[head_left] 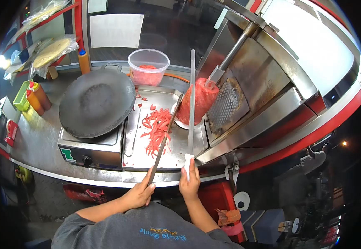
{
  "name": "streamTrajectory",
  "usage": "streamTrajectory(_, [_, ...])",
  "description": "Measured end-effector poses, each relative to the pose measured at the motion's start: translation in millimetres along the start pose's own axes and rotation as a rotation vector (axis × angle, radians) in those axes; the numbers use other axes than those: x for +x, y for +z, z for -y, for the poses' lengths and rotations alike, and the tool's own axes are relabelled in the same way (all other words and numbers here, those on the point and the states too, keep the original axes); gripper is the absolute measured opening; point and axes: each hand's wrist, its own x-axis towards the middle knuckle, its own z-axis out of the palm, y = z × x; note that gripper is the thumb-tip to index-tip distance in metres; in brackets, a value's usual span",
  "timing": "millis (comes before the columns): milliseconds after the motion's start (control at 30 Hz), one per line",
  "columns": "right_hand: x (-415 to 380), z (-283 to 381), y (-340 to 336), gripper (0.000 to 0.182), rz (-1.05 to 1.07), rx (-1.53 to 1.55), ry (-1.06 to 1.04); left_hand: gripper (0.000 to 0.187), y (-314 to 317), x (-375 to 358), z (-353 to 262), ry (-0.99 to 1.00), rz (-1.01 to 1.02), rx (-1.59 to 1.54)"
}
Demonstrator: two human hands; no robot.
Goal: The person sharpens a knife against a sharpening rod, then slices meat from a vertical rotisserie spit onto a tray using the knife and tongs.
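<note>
My right hand [190,182] grips the white handle [188,162] of a long knife [192,99]. Its straight blade points up and away, overlapping the red meat cone [199,103] on the spit in this view. In my left hand [141,194] is a long, thin, dark flat bar [162,145], fingers wrapped round its near end. The bar slants up to the right, its far end at the left side of the meat. Below it, shaved red meat strips [157,126] lie on a metal tray [147,162].
A round black griddle pan [95,101] sits on a burner [91,155] at left. Behind the tray stands a clear tub [148,68] with red meat inside. The grill [229,101] is right of the spit. Sauce bottles [37,99] and bagged flatbreads [52,52] are far left.
</note>
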Motion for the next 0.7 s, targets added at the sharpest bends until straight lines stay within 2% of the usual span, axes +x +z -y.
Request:
streamTrajectory(67, [-0.8, 8.2, 0.7, 0.059, 0.007, 0.011, 0.087, 0.072, -1.6, 5.8, -9.9, 0.009, -0.015, 0.039])
streamTrajectory(233, [-104.3, 1.5, -22.4, 0.062, 0.062, -0.038, 0.107, 0.075, -1.6, 16.9, -7.1, 0.047, -0.035, 0.057])
streamTrajectory(300, [-88.8, 1.8, -17.8, 0.062, 0.047, -0.055, 0.076, 0.076, 1.0, 18.8, -8.2, 0.046, -0.041, 0.048])
streamTrajectory(367, [-39.1, 7.7, -6.7, 0.061, 0.036, -0.082, 0.044, 0.076, 3.1, 23.9, -4.9, 0.052, -0.055, 0.073])
streamTrajectory(433, [-5.6, 22.4, -5.7, 0.06, 0.119, -0.041, 0.182, 0.076, 8.8, 31.2, -7.9, 0.06, -0.076, 0.075])
streamTrajectory(500, [-12.4, 26.7, -9.6, 0.06, 0.125, -0.076, 0.167, 0.076, 6.9, 35.6, -17.8, 0.07, -0.058, 0.062])
streamTrajectory(600, [-80.3, 17.2, -32.4, 0.06, 0.153, -0.138, 0.129, 0.072, -0.6, 47.7, -10.7, 0.113, -0.01, -0.118])
streamTrajectory(700, [-88.4, 29.0, -46.4, 0.062, 0.19, -0.111, 0.164, 0.068, -3.2, 51.4, -20.8, 0.1, 0.086, -0.452])
